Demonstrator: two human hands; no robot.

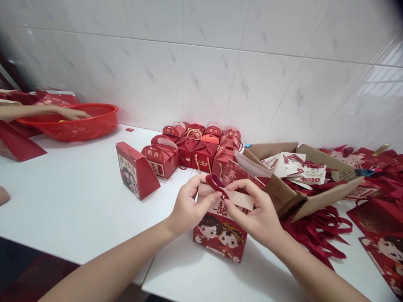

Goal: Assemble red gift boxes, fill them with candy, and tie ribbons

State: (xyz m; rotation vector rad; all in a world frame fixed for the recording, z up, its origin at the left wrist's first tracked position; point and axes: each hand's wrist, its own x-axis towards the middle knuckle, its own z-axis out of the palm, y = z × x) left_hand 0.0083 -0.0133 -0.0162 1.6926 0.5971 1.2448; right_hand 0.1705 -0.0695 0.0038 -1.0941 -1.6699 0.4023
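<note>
A red and white gift box [220, 239] with a cartoon couple printed on its front stands on the white table before me. Over its top edge runs a dark red ribbon [217, 184] bent into a loop. My left hand [193, 205] pinches the ribbon loop between thumb and fingers. At the box's right upper edge, my right hand [252, 205] is closed with thumb and fingertips on the ribbon's end, where a small gold-coloured tip shows. Part of the box's white top flap [242, 199] sticks out under my right fingers.
Several finished-looking red boxes [204, 151] stand by the tiled wall. A triangular red box [138, 172] sits left of them. An open cardboard carton [283, 197] holds white printed pieces, with loose red ribbons [317, 235] beside it. Another person's hand [74, 114] reaches into a red basin [85, 128].
</note>
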